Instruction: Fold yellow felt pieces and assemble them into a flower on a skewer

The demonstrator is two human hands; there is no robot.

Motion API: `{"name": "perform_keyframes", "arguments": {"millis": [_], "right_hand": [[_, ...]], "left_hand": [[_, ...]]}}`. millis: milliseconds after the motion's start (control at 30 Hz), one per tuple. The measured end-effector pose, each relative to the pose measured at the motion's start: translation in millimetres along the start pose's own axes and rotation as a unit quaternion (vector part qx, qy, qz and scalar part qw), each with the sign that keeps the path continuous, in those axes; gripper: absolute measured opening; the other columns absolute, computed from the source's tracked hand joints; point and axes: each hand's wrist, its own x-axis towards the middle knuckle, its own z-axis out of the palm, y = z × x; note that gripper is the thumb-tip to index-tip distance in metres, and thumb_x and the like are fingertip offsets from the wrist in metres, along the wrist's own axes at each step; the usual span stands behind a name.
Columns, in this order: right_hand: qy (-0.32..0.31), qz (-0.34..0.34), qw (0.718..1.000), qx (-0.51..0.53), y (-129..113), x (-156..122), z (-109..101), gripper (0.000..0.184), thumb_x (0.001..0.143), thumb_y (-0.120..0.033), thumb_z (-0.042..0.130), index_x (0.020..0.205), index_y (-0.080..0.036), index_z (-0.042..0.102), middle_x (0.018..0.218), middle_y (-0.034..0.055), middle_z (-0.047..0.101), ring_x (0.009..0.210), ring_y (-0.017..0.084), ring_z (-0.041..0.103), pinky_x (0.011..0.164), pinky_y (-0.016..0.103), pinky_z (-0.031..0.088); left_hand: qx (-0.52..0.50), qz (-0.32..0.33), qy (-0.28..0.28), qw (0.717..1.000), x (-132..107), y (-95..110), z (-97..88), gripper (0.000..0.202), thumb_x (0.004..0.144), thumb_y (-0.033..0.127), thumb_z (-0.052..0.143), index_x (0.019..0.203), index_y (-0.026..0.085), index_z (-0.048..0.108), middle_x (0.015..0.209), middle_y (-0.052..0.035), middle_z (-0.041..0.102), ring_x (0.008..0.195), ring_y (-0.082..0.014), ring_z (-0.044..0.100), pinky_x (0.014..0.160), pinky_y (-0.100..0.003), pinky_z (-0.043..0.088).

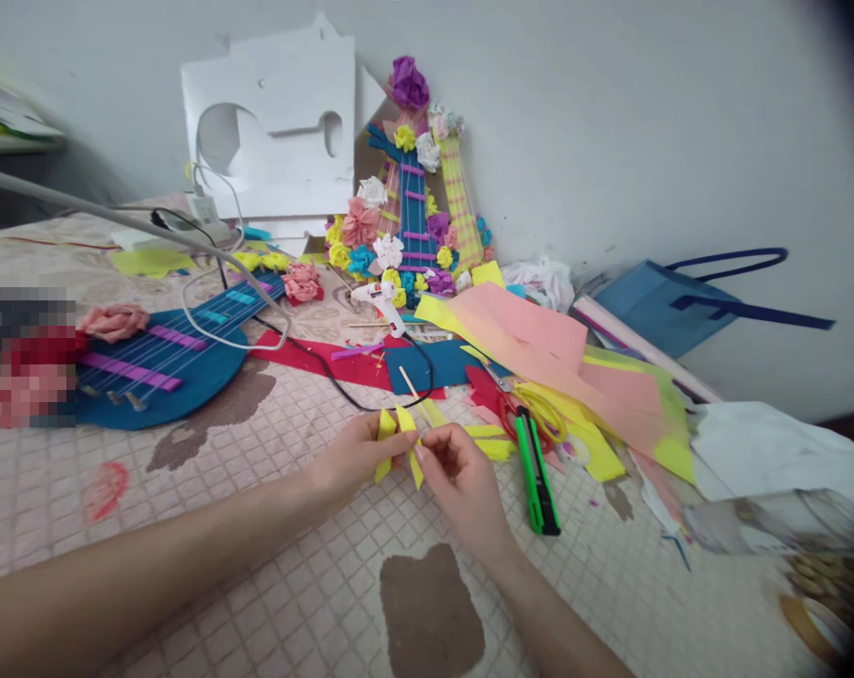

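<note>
Both hands meet over the middle of the table. My left hand (360, 452) pinches yellow paper strips (410, 443), which stick up and down past the fingers. Thumb and fingers of my right hand (461, 471) close on the edge of the same strip. More yellow paper strips (493, 441) lie just behind the right hand. To the right of it rests a green utility knife (538, 476). Scissors with red and yellow handles (539, 414) lie behind the knife, partly covered by paper. A thin wooden stick (407, 380) points toward the fingers.
A white glue gun (382, 299) with a black cord stands behind the hands. At left lies a blue paper guitar (179, 377) with paper flowers. Flower-covered guitars (412, 207) lean on the wall. Pink and yellow paper sheets (532, 330), and a blue bag (670, 306), sit at right.
</note>
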Motion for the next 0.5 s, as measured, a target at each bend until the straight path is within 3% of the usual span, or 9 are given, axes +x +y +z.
{"name": "perform_keyframes", "arguments": {"millis": [133, 233, 333, 500], "right_hand": [[0.005, 0.016, 1.000, 0.021, -2.9, 2.4, -5.4, 0.012, 0.082, -0.026, 0.057, 0.074, -0.019, 0.051, 0.065, -0.0033, 0.050, 0.058, 0.010, 0.047, 0.053, 0.022, 0.039], [0.015, 0.050, 0.993, 0.104, -7.0, 0.3, -4.6, 0.017, 0.082, -0.032, 0.059, 0.075, -0.019, 0.050, 0.064, -0.0051, 0.047, 0.053, 0.008, 0.043, 0.048, 0.020, 0.035], [-0.023, 0.101, 0.977, 0.189, -10.4, -4.7, 3.7, 0.023, 0.081, -0.038, 0.060, 0.076, -0.020, 0.048, 0.058, -0.0077, 0.044, 0.045, 0.006, 0.037, 0.041, 0.018, 0.028], [-0.037, 0.116, 0.977, 0.177, -6.5, -6.3, 19.9, 0.025, 0.079, -0.038, 0.062, 0.073, -0.019, 0.048, 0.053, -0.0083, 0.044, 0.042, 0.006, 0.039, 0.039, 0.018, 0.028]], "left_hand": [[-0.046, 0.002, -0.016, 0.999, 1.7, -2.5, 0.8, 0.028, 0.075, 0.039, 0.070, 0.076, 0.013, 0.061, 0.061, 0.0021, 0.055, 0.056, -0.0088, 0.046, 0.053, -0.021, 0.033], [-0.143, -0.017, -0.012, 0.990, 2.9, -2.9, 1.5, 0.023, 0.078, 0.035, 0.069, 0.079, 0.013, 0.062, 0.070, -0.0006, 0.061, 0.060, -0.0095, 0.052, 0.060, -0.022, 0.040], [-0.193, -0.034, -0.022, 0.980, 1.6, -1.2, 2.6, 0.019, 0.080, 0.031, 0.066, 0.081, 0.013, 0.063, 0.076, -0.0045, 0.064, 0.066, -0.0132, 0.058, 0.065, -0.025, 0.046], [-0.215, -0.042, -0.043, 0.975, -4.7, 4.1, 5.6, 0.011, 0.081, 0.024, 0.060, 0.081, 0.014, 0.064, 0.088, -0.0081, 0.066, 0.079, -0.0214, 0.062, 0.062, -0.031, 0.050]]}}
